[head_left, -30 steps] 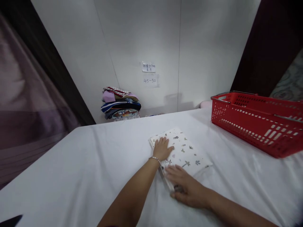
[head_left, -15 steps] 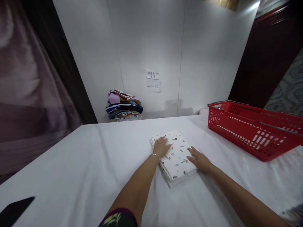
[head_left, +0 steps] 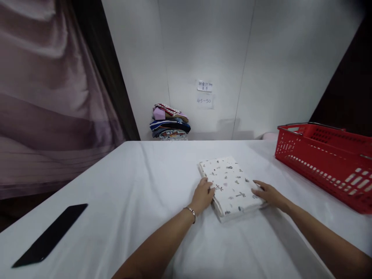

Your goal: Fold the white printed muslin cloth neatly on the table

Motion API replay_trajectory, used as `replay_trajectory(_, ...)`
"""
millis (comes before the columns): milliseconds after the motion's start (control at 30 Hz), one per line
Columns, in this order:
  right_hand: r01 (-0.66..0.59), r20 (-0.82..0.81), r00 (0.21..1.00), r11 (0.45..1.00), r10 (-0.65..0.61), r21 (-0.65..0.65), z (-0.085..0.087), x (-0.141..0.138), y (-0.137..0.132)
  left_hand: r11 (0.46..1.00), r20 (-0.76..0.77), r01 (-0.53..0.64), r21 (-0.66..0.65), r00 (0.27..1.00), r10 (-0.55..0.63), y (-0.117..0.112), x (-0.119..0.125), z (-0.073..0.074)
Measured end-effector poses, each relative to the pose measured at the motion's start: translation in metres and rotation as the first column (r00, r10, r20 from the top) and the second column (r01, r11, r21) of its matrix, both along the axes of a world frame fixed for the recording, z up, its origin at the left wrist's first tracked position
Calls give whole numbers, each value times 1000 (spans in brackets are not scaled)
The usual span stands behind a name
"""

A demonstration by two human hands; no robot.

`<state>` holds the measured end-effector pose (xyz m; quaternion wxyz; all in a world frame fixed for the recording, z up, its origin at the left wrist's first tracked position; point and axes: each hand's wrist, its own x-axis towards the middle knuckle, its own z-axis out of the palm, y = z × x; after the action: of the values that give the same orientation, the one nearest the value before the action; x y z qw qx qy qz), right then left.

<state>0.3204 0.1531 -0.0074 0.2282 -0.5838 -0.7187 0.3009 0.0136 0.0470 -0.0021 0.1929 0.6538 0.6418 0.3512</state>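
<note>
A folded white cloth (head_left: 231, 180) with small grey and brown prints, palm trees among them, lies on the white-covered table (head_left: 162, 178). At its left edge, my left hand (head_left: 202, 196) grips the layers, fingers curled over the side. My right hand (head_left: 271, 195) holds the opposite edge near the front right corner, some fingers resting on top and the rest hidden at the side. A bracelet (head_left: 190, 212) circles my left wrist.
To the right stands a red perforated basket (head_left: 314, 164) with metal handles. A stack of folded fabrics (head_left: 170, 124) sits behind the table's far edge, by the wall. A flat black object (head_left: 50, 234) lies at the front left. Paper notes (head_left: 205, 101) hang on the wall.
My left hand has slid off the top of the cloth to its left edge. My right hand has closed on the right edge. The view has swung left, bringing more of the black object in.
</note>
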Motion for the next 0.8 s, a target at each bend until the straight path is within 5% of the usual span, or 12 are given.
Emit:
replay_trajectory(233, 84, 257, 957, 978, -132, 191, 16, 42, 36, 950, -119, 310, -22, 943, -311, -20, 36, 10)
replay_trajectory(333, -2, 219, 973, 948, -72, 320, 20, 20, 7, 964, -168, 262, 55, 954, -249, -5, 22, 10)
replay_trajectory(500, -309, 222, 944, 884, 242, 350, 21, -26, -84, 993, -199, 10, 113, 980, 13, 33, -26, 11)
replay_trajectory(633, -360, 343, 917, 800, 206, 481, 4, -30, -123, 995, -246, 63, 83, 969, -41, 52, -45, 11)
replay_trajectory(800, -377, 378, 907, 762, 187, 527, -13, -21, -127, 984, -356, 166, 63, 925, -133, 65, -50, 10)
